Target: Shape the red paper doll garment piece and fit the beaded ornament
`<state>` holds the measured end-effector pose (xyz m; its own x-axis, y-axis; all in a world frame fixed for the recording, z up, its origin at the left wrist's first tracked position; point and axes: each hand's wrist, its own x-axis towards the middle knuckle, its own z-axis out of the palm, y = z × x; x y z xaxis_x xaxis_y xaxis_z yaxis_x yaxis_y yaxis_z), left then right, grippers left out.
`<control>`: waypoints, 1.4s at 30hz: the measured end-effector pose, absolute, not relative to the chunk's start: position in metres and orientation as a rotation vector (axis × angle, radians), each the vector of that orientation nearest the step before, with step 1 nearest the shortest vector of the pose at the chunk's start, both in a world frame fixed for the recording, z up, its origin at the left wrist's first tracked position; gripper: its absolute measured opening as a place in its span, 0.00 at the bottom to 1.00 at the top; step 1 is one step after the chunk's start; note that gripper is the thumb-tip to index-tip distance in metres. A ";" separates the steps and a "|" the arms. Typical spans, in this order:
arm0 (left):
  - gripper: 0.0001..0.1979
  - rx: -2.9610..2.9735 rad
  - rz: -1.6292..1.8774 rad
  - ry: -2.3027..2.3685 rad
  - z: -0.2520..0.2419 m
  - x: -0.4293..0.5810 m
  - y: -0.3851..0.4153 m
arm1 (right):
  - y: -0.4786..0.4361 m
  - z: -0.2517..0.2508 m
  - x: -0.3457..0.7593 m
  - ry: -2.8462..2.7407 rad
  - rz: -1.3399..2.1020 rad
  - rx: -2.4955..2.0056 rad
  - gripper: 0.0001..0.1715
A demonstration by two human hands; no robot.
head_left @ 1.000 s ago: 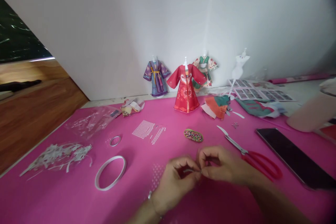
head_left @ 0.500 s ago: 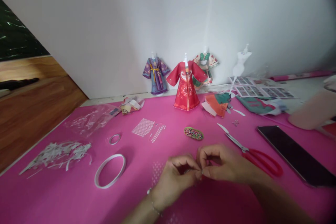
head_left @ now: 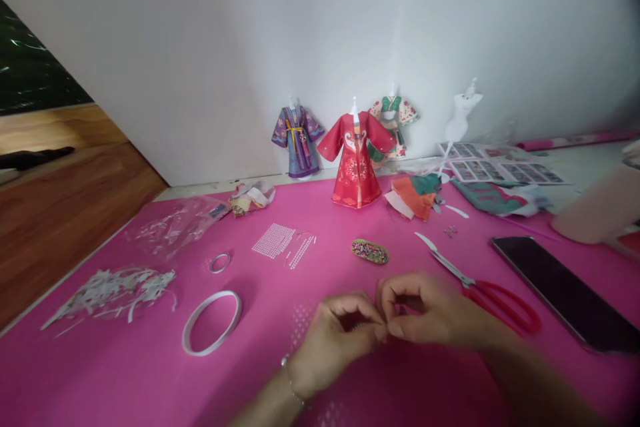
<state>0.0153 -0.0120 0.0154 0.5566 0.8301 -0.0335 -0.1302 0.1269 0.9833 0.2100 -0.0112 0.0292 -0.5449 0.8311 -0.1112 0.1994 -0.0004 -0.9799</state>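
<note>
My left hand [head_left: 334,340] and my right hand [head_left: 430,311] meet low over the pink mat [head_left: 150,380], fingertips pinched together on a tiny piece between them that is too small to name. A small oval beaded ornament [head_left: 369,251] lies on the mat just beyond my hands. Red-handled scissors [head_left: 480,293] lie right of my right hand, blades pointing away. A bracelet shows on my left wrist.
Paper dresses on stands line the wall: purple [head_left: 297,136], red [head_left: 356,161], green-floral [head_left: 393,117], plus a white bare stand [head_left: 461,119]. Tape rings [head_left: 212,322] [head_left: 219,262], sticker sheets [head_left: 283,243], white scraps [head_left: 113,287], a plastic bag [head_left: 173,228] lie left. A phone [head_left: 565,293] lies right.
My hands stay pinched together at the same spot with only slight finger movement. The view has tilted down a little.
</note>
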 end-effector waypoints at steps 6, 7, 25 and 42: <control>0.05 1.239 0.778 0.709 0.017 0.015 -0.013 | -0.012 0.031 0.210 -1.787 1.575 -1.071 0.04; 0.05 1.241 0.781 0.710 0.017 0.016 -0.013 | -0.012 0.032 0.209 -1.791 1.574 -1.076 0.04; 0.05 1.257 0.792 0.695 0.014 0.015 -0.012 | -0.012 0.030 0.210 -1.779 1.589 -1.093 0.03; 0.08 1.214 0.892 0.866 0.016 0.015 -0.007 | -0.012 0.030 0.205 -1.695 1.421 -1.080 0.06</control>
<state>0.0145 -0.0070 0.0162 0.4034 0.9120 -0.0736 -0.1003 0.1240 0.9872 0.2045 -0.0116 0.0301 -0.4354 0.9001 -0.0170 0.1741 0.0657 -0.9825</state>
